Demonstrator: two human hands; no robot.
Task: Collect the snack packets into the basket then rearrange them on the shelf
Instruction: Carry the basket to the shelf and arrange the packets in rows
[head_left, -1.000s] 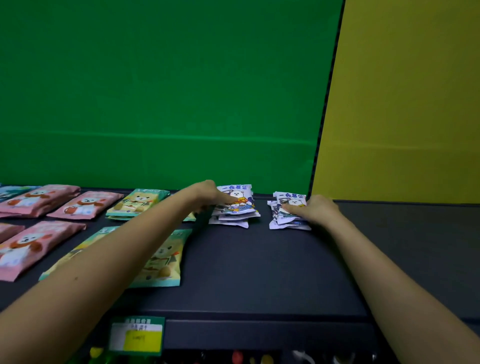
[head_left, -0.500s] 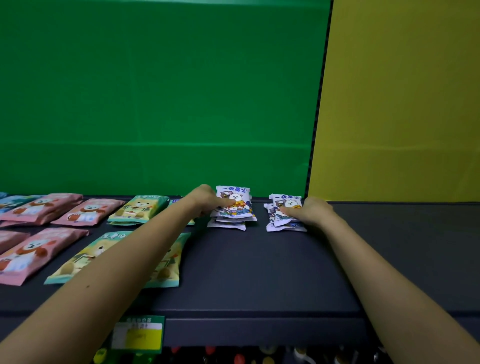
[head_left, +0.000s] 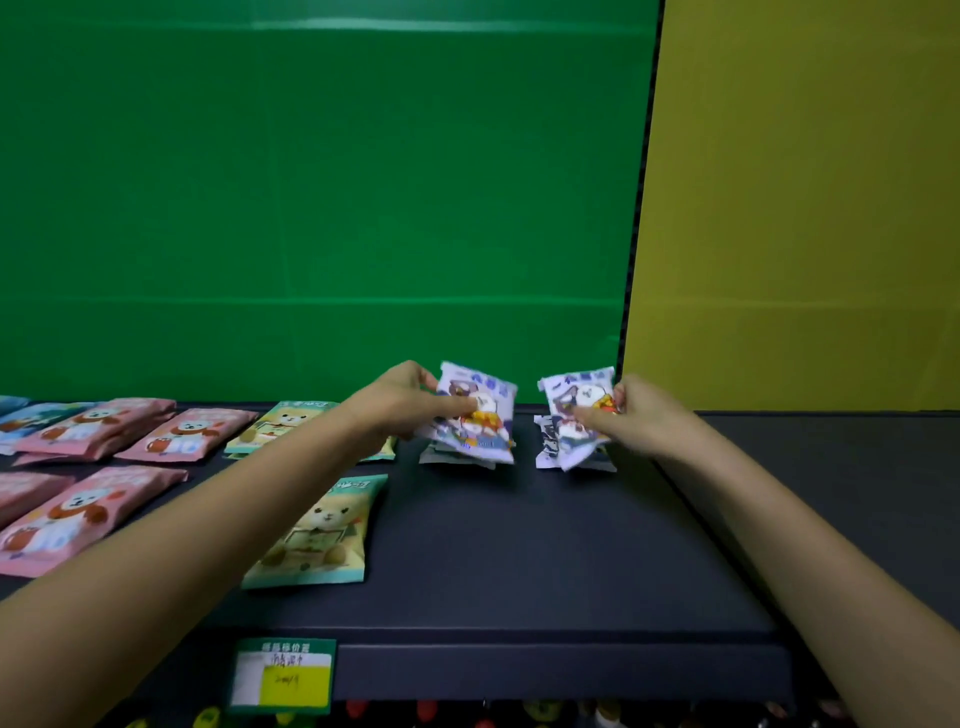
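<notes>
**Desk:** Where are the snacks?
**Photographer:** Centre frame. One white packet (head_left: 475, 415) and a second white packet (head_left: 574, 410) are tilted over small piles (head_left: 546, 441) at the back of the dark shelf (head_left: 519, 561).
**Desk:** Grip?
**Photographer:** The left hand (head_left: 400, 402) pinches the first and the right hand (head_left: 641, 415) pinches the second.
**Desk:** Writing?
**Photographer:** The packet lettering is blurred. The price tag (head_left: 283, 678), lower left, is unreadable. Pink packets (head_left: 78, 514) and green packets (head_left: 317, 530) lie at left.

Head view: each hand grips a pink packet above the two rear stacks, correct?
Not pink: in the head view the left packet in the left hand and the right packet in the right hand are white and purple. The rest stands.
</notes>
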